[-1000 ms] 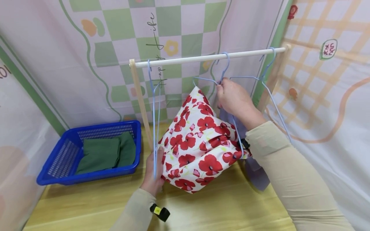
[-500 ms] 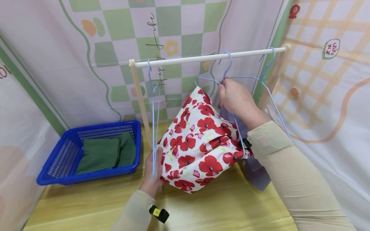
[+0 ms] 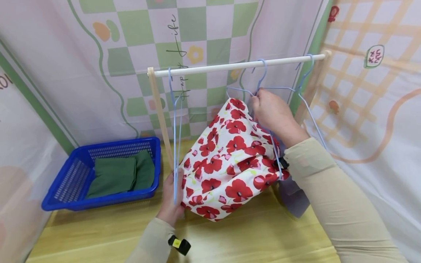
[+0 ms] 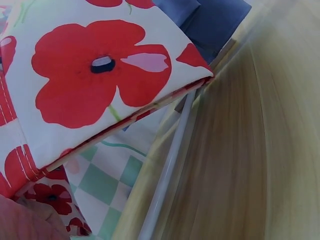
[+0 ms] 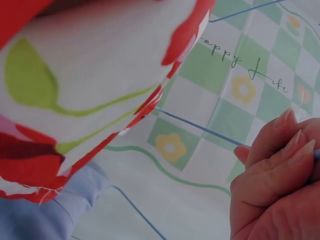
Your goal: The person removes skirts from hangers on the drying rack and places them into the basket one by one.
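Green-checked fabric [image 3: 194, 25] backs a wooden tabletop [image 3: 256, 241], over which the floral cloth [image 3: 223, 160], white with red blooms, slants in loose creases, its top corner at one end of a blue hanger [image 3: 265, 69] on the rail [image 3: 210, 68]. Right hand [image 3: 275, 114] grips that hanger's neck; left hand [image 3: 170, 199], fingers mostly hidden, seems to pinch the cloth's left edge. Beside the rack, a blue basket [image 3: 115, 199] holds folded green cloth [image 3: 113, 175].

The cloth [image 3: 223, 157] is red floral on white, the hanger [image 3: 275, 153] pale blue.
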The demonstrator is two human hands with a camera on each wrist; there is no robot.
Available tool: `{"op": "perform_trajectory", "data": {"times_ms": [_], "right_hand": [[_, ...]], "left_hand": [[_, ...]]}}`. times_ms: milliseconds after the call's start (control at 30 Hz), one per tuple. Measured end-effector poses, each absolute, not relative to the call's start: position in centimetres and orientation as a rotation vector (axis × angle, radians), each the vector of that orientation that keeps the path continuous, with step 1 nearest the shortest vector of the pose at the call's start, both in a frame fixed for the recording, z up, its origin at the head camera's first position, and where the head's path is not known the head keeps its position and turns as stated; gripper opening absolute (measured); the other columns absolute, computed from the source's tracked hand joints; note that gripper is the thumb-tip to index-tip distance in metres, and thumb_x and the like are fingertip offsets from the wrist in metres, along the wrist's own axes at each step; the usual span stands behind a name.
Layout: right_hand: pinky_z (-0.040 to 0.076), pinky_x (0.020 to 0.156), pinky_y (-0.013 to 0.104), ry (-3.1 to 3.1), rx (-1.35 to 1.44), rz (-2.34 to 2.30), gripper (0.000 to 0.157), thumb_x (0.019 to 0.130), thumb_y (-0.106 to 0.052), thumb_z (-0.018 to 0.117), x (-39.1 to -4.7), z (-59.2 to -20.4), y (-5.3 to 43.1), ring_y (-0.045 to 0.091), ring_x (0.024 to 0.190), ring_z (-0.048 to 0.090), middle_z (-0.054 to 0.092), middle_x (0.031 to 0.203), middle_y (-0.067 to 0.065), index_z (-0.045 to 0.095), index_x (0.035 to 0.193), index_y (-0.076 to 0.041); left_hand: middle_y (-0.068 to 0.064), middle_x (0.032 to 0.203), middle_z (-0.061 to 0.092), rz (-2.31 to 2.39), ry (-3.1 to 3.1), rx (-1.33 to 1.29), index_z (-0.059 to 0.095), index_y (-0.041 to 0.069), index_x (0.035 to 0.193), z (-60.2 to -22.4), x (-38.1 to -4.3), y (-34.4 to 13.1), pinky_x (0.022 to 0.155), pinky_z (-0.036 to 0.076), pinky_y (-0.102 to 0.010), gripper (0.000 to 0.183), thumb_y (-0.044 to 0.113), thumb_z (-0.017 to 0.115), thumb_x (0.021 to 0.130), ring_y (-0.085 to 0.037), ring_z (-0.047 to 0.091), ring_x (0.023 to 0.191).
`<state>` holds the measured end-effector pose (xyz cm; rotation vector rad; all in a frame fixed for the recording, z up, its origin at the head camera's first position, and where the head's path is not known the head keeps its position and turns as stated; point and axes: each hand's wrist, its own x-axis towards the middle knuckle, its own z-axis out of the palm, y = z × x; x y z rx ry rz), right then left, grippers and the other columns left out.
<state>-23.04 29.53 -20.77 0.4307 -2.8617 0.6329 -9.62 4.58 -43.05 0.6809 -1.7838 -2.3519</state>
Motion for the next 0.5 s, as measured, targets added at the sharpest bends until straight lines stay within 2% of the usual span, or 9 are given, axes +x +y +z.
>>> {"op": "perform_trajectory", "data": {"times_ms": [133, 500], "right_hand": [[0.051, 0.087, 0.056, -2.866, 0.422, 0.630, 0.042, 0.113, -0.032, 0.033, -22.94, -20.71, 29.51, 0.037, 0.089, 0.063, 0.066, 0.097, 0.019, 0.056, 0.126, 0.000], [0.051, 0.085, 0.054, -2.877, 0.408, 0.604, 0.041, 0.112, -0.032, 0.033, -22.64, -20.40, 29.43, 0.037, 0.087, 0.063, 0.066, 0.094, 0.018, 0.056, 0.123, 0.000]], "left_hand": [[-0.014, 0.151, 0.054, -2.357, -1.781, 0.683, 0.048, 0.009, 0.151, -42.82, -9.46, 4.50, 0.120, 0.038, -0.053, 0.060, 0.050, 0.052, 0.108, -0.033, 0.052, 0.138], [-0.014, 0.144, 0.058, -2.339, -1.754, 0.646, 0.053, 0.007, 0.147, -42.99, -9.38, 4.36, 0.118, 0.042, -0.048, 0.056, 0.046, 0.053, 0.108, -0.029, 0.056, 0.131]]}}
